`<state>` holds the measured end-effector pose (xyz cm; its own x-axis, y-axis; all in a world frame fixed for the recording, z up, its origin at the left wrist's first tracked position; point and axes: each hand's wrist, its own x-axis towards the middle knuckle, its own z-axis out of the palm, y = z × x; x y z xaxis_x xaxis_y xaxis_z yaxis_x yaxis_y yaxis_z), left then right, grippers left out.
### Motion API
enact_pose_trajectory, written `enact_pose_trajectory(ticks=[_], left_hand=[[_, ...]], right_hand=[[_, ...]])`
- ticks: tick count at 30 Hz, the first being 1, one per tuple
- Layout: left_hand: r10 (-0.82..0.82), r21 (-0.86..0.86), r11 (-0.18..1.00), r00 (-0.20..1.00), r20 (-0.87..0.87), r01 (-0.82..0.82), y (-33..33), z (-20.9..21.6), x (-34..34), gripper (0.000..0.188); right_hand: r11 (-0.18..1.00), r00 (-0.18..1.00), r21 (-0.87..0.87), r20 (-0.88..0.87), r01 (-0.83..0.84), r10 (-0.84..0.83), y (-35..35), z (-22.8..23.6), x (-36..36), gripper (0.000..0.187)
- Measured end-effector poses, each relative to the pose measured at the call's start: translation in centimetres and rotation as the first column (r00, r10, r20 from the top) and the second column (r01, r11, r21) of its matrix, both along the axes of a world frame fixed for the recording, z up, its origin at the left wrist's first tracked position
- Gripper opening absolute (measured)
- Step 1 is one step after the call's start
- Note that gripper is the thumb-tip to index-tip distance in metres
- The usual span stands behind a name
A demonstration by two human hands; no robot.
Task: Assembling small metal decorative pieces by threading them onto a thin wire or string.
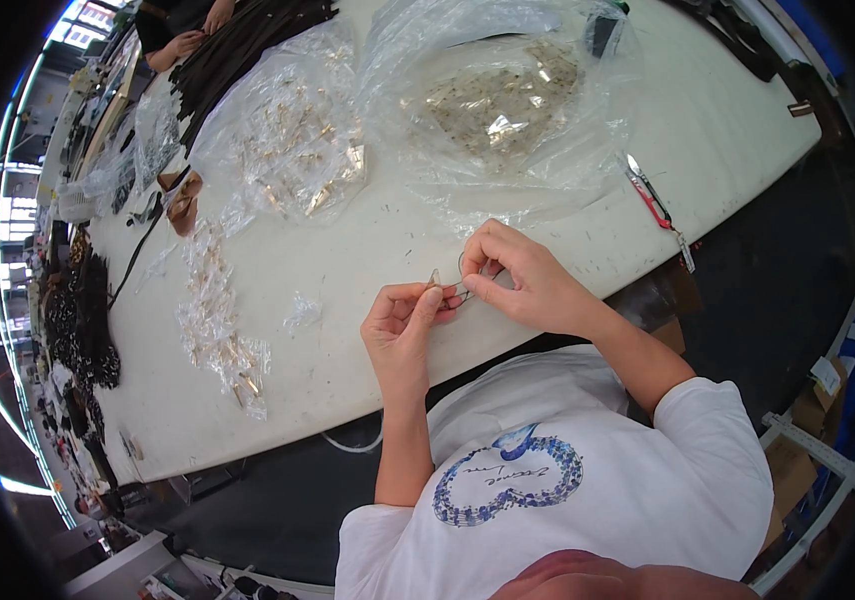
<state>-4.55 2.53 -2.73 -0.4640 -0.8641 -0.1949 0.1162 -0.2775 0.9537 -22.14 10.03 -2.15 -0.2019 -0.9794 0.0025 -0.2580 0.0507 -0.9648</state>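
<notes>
My left hand (399,322) is closed, thumb against fingers, on a small thin piece with a pointed, triangular tip (435,276) that sticks up above the fingertips. Close beside it, my right hand (515,282) pinches a thin dark cord (462,262), part of which curves up in a loop. The cord seems to run across the gap between both hands; how it joins the pointed piece is too small to tell. Both hands are held over the near edge of the white table (347,375).
Beyond my hands lie a large clear bag of small pieces (507,105) and another bag with gold-coloured pieces (297,140). Small plastic packets (217,310) are strewn at left. A red-handled cutter (652,195) lies at right. At far left, a co-worker's hands (187,42) touch dark strips (237,55).
</notes>
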Motion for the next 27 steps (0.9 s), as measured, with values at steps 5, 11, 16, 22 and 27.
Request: enact_pose_trajectory(ticks=[5, 11, 16, 22, 27], left_hand=[[-0.062, 0.086, 0.994, 0.998, -0.018, 0.063, -1.2, 0.2, 0.8, 0.006], [-0.102, 0.120, 0.987, 0.992, -0.072, 0.111, -1.7, -0.3, 0.8, 0.007], [-0.097, 0.019, 0.995, 0.995, 0.011, 0.097, -0.8, -0.1, 0.5, 0.007], [-0.049, -0.212, 0.975, 0.997, 0.064, 0.061, -0.8, -0.6, 0.9, 0.007], [0.088, -0.562, 0.827, 0.982, 0.169, 0.023, -2.6, 3.3, 2.0, 0.008]], right_hand=[[0.996, 0.972, -0.085, -0.235, 0.000, -0.020, 1.8, -0.2, -3.5, 0.007], [0.982, 0.812, -0.090, -0.553, 0.167, -0.189, 3.0, 1.1, -7.3, 0.009], [0.977, 0.942, -0.191, -0.301, 0.090, -0.146, -0.1, 2.9, -2.2, 0.014], [0.977, 0.977, -0.206, -0.213, -0.050, 0.005, -1.9, 1.8, 0.9, 0.017], [0.976, 0.980, -0.189, 0.140, -0.110, 0.138, -3.3, 2.2, 1.1, 0.013]])
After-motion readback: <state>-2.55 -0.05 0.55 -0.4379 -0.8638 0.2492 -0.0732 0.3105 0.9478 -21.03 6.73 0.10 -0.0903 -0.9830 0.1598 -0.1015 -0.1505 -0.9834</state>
